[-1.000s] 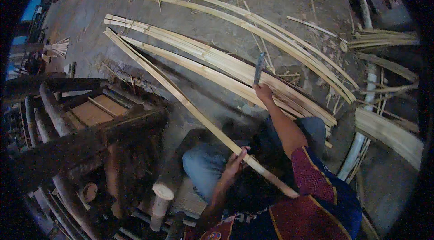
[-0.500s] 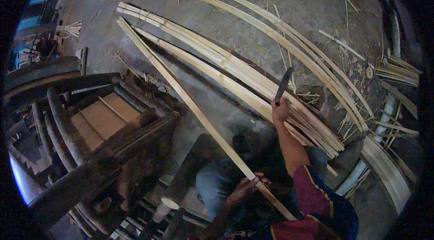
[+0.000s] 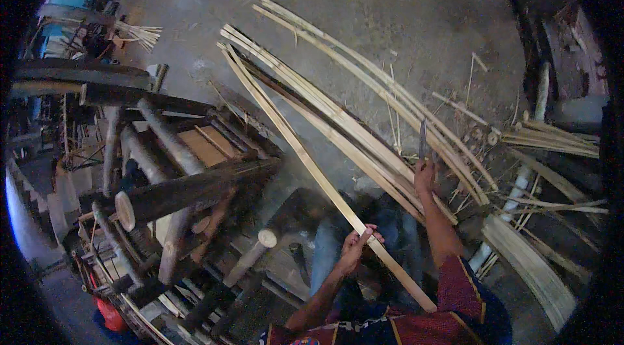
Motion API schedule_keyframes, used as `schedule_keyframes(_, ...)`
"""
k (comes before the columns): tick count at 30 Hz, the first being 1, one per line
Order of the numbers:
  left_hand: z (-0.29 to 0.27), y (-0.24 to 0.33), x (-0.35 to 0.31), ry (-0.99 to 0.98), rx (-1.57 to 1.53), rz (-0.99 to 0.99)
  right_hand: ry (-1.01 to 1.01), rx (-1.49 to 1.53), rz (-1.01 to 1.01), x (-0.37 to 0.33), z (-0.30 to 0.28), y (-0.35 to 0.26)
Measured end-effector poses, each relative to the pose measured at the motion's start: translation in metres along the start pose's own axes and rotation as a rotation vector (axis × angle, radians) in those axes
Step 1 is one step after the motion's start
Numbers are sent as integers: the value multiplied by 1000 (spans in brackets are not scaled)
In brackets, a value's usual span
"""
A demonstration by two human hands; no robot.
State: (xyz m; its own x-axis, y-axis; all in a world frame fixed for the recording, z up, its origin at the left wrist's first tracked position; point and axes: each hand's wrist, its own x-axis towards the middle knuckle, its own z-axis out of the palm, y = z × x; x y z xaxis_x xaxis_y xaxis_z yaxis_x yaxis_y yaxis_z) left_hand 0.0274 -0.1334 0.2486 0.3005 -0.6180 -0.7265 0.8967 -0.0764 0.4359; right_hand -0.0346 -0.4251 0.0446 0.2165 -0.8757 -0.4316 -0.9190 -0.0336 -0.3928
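A long pale bamboo strip (image 3: pixel 335 197) slants from the far-left floor, across my lap, to my shirt at lower right. My left hand (image 3: pixel 357 247) is closed around it, with the fingers wrapped over its edge. My right hand (image 3: pixel 426 175), arm stretched forward, grips a knife (image 3: pixel 422 140) with its dark blade pointing up and away. That hand is over the near part of a bundle of long strips (image 3: pixel 328 111) on the floor. The knife is apart from the strip in my left hand.
Beyond the bundle lie more long strips (image 3: pixel 383 87). A rough wooden frame of logs (image 3: pixel 195 182) stands close on the left, beside a cut log end (image 3: pixel 267 238). Flat bamboo slats (image 3: pixel 530 267) and a pale pole (image 3: pixel 520 188) lie at right, with thin scraps around.
My view has tilted, so the strips appear shifted and more of the log frame shows. The knife blade has swung from leaning right to nearly straight. My left hand still holds the strip.
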Motion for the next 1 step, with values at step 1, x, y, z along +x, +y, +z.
schedule_keyframes(1, 16, 8, -14, 33, 46, 76, -13, -84, 41, -19, -28, -1)
